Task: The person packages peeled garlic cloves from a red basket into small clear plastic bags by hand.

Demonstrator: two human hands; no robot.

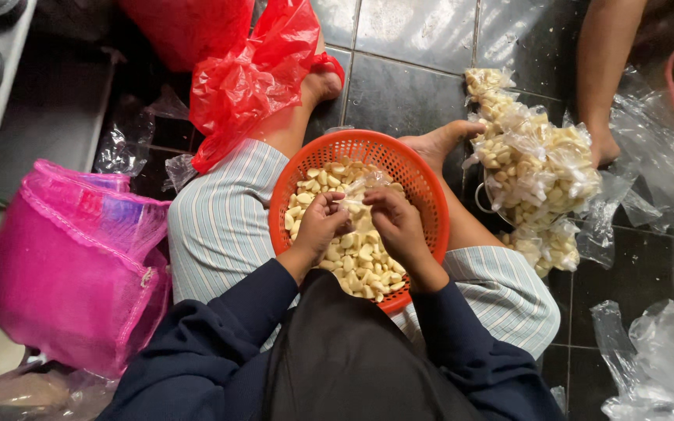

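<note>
Left hand (320, 222) and right hand (394, 224) both pinching small clear bag (358, 187), fingers closed, over orange basket (423, 181) of peeled garlic (362, 261); basket rim crowding knees, bagged pile (536, 168) sitting near right.

Both hands — left (317, 226), right (395, 226) — pinch a small clear bag (356, 187) over the orange basket (423, 183) of peeled garlic (360, 261).

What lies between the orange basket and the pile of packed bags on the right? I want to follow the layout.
In the head view, the person's bare foot and a strip of dark tiled floor separate the orange basket from the pile of packed bags.
</note>
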